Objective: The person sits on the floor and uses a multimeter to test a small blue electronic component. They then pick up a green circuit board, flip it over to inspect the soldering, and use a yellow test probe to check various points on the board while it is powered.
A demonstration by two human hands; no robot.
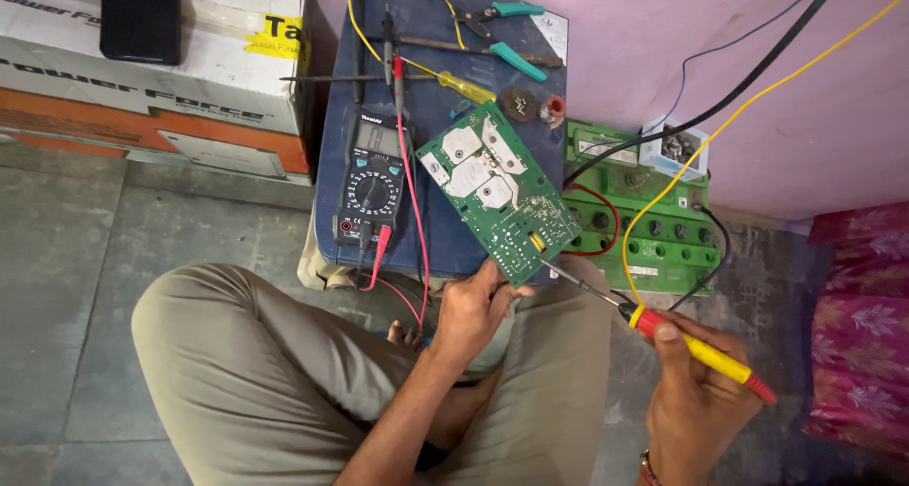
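- The left hand (473, 306) pinches the near corner of the circuit board (497, 192), fingers closed on its edge, seemingly to steady it tilted on the blue battery (336, 164)
- The right hand (696, 396) is wrapped shut around the soldering iron (696, 349), tip just beside the board's near corner
- The board is green, with white patches and tiny parts
- A multimeter (372, 178) lies beside it, leads plugged in

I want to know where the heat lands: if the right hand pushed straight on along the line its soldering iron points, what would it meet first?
Most likely the green circuit board: the right hand aims the soldering iron up-left at the board's lower edge, which the left hand holds. Depth is unclear.
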